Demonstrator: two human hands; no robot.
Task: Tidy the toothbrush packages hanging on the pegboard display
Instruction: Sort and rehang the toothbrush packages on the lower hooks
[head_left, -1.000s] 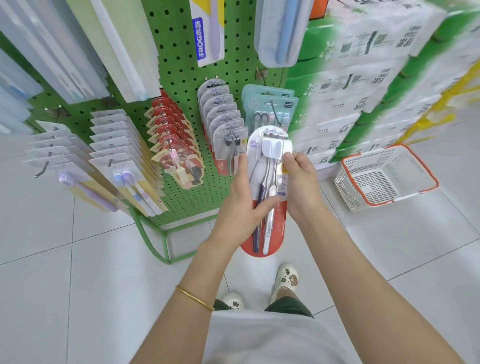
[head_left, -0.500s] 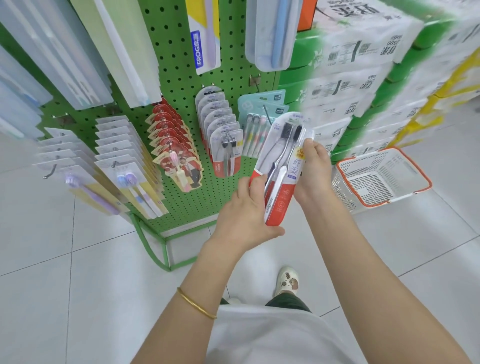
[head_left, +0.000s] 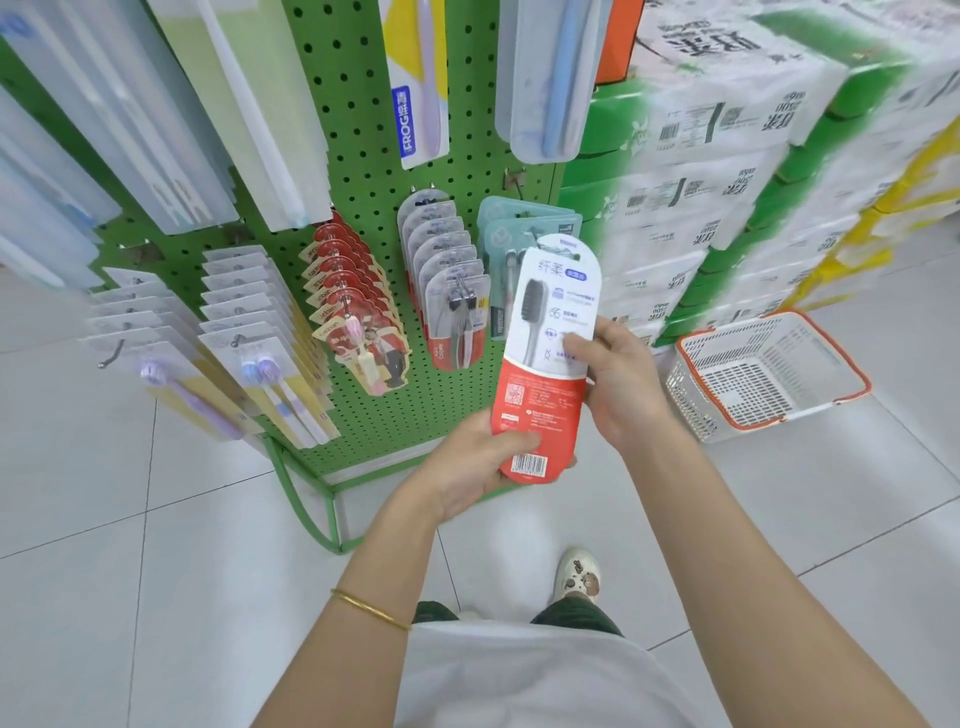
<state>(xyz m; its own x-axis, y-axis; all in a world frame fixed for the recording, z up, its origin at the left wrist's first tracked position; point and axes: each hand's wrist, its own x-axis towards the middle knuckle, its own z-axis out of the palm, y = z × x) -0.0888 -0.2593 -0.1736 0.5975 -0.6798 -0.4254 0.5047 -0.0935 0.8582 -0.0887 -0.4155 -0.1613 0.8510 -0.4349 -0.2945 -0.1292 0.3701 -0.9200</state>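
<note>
A grey-and-red toothbrush package (head_left: 546, 364) is held upright in front of the green pegboard (head_left: 358, 156), its printed back with a barcode facing me. My left hand (head_left: 470, 462) grips its red lower end, thumb across the card. My right hand (head_left: 615, 376) holds the right edge at mid-height, thumb on the back face. On the pegboard hang rows of matching grey-and-red packages (head_left: 449, 291), red cartoon packages (head_left: 353, 312), teal packages (head_left: 511, 234) partly hidden behind the held one, and white packages (head_left: 260, 332).
Stacked white-and-green cartons (head_left: 727, 171) stand right of the display. A white shopping basket with an orange rim (head_left: 763, 374) sits on the tiled floor at the right. Long clear packages (head_left: 545, 78) hang higher up. One bare hook (head_left: 111, 356) sticks out at the left.
The package has been turned over: its clear front with the brushes faced me before, now the printed back does. Both hands kept hold and brought it upright.
</note>
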